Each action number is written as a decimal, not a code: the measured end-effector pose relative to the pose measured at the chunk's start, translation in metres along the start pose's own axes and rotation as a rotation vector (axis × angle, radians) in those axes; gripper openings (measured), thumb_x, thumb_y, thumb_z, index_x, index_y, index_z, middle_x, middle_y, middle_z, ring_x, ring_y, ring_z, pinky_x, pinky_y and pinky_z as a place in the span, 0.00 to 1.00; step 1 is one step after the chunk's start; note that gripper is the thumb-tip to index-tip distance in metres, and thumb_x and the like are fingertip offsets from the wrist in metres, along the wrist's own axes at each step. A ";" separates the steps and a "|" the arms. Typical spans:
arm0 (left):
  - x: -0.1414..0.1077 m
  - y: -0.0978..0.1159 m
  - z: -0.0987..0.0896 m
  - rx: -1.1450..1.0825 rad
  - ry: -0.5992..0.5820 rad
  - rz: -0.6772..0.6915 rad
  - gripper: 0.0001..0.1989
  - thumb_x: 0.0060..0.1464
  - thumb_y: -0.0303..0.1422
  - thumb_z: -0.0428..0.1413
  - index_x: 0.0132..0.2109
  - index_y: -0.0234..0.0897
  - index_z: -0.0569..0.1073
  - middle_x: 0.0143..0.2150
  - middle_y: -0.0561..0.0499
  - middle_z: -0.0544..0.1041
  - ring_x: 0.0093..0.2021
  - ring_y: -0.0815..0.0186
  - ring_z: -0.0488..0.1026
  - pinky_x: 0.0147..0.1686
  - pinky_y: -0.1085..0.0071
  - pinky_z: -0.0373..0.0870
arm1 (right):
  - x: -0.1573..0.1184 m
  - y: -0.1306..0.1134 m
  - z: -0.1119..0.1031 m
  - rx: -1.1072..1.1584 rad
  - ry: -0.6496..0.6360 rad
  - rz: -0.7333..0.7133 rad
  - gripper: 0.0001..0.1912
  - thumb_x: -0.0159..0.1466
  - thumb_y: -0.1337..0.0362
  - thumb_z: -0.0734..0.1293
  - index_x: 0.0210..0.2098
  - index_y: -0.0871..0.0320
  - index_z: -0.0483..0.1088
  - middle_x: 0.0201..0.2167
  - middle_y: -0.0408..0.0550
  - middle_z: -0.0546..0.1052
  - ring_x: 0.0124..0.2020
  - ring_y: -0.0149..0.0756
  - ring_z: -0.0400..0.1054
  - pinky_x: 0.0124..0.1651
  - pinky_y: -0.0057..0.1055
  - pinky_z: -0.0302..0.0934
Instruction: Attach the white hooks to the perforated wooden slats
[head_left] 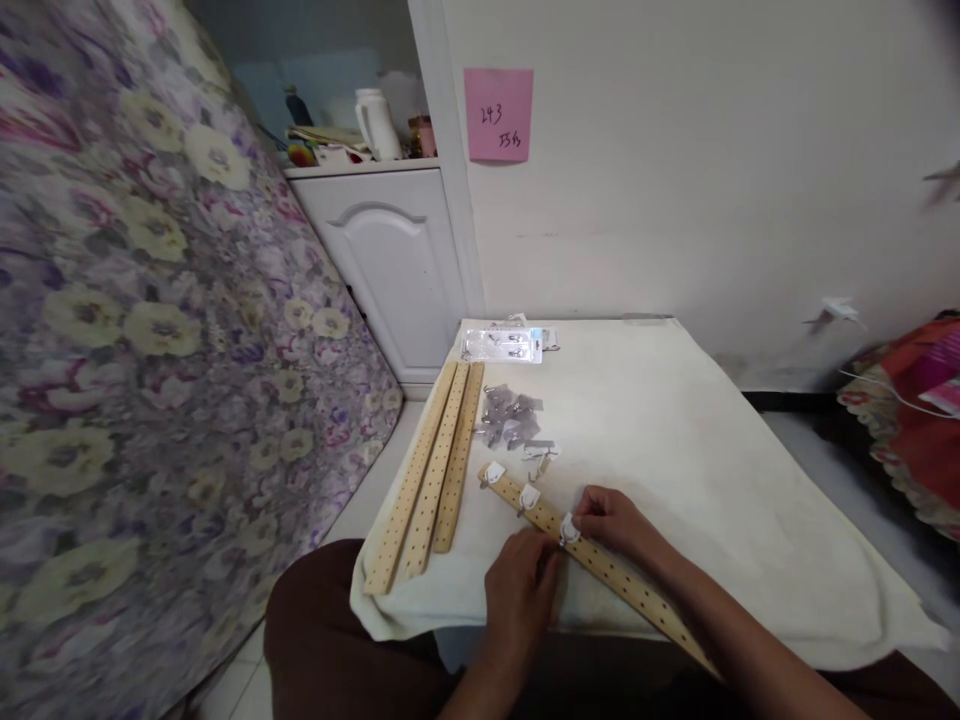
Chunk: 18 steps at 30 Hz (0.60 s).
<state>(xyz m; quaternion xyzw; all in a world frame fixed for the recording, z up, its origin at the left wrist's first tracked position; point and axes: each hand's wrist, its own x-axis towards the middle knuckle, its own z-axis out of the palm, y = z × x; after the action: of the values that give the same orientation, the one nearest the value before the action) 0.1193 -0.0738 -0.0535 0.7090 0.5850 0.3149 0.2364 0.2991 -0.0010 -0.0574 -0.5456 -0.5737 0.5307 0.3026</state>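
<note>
A perforated wooden strip (pixel 626 583) lies slantwise across the front of the cloth, its near end running past the edge under my right forearm. Two small white tags with metal pieces, a far tag (pixel 494 472) and a middle tag (pixel 529 496), sit along it. At a third white tag (pixel 571 528), the fingers of my right hand (pixel 611 518) are pinched together on its right side. My left hand (pixel 520 575) is curled against the strip's near edge, just below that tag; its fingertips are closed and what they hold is hidden.
Three more perforated strips (pixel 422 470) lie side by side at the left. Small clear packets (pixel 510 415) are heaped beside them, with loose metal pieces (pixel 541 455) nearby. A clear blister pack (pixel 502 345) lies at the back of the cloth-covered table (pixel 675 430). A floral curtain (pixel 187 300) hangs left.
</note>
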 end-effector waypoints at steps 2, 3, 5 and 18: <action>0.000 0.000 0.000 -0.003 0.001 0.002 0.07 0.59 0.32 0.50 0.41 0.43 0.73 0.38 0.53 0.75 0.41 0.64 0.70 0.40 0.68 0.66 | 0.000 0.000 0.000 0.006 -0.005 -0.003 0.05 0.47 0.66 0.66 0.20 0.58 0.64 0.17 0.38 0.68 0.21 0.28 0.59 0.25 0.25 0.52; 0.000 0.000 0.000 -0.005 0.004 0.005 0.08 0.58 0.32 0.50 0.42 0.44 0.73 0.39 0.53 0.75 0.41 0.64 0.70 0.40 0.69 0.66 | 0.000 0.000 0.000 0.004 -0.003 -0.001 0.05 0.47 0.67 0.66 0.20 0.58 0.64 0.17 0.38 0.68 0.21 0.28 0.59 0.25 0.25 0.52; 0.000 0.000 0.000 -0.006 0.013 0.011 0.09 0.57 0.30 0.51 0.43 0.44 0.73 0.38 0.53 0.75 0.40 0.64 0.71 0.40 0.69 0.67 | 0.000 -0.001 0.000 -0.009 0.007 0.002 0.04 0.47 0.67 0.66 0.19 0.58 0.64 0.17 0.38 0.67 0.21 0.28 0.59 0.25 0.25 0.52; 0.003 -0.006 0.001 0.014 -0.003 0.080 0.15 0.56 0.27 0.52 0.50 0.45 0.71 0.44 0.51 0.75 0.45 0.63 0.71 0.45 0.66 0.69 | -0.001 0.001 0.005 -0.034 0.049 -0.005 0.05 0.48 0.68 0.65 0.19 0.58 0.63 0.16 0.38 0.66 0.21 0.27 0.58 0.24 0.24 0.51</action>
<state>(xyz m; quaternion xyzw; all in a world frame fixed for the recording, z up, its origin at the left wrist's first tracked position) 0.1163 -0.0697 -0.0577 0.7339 0.5580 0.3191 0.2195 0.2954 -0.0036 -0.0588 -0.5621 -0.5765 0.5064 0.3085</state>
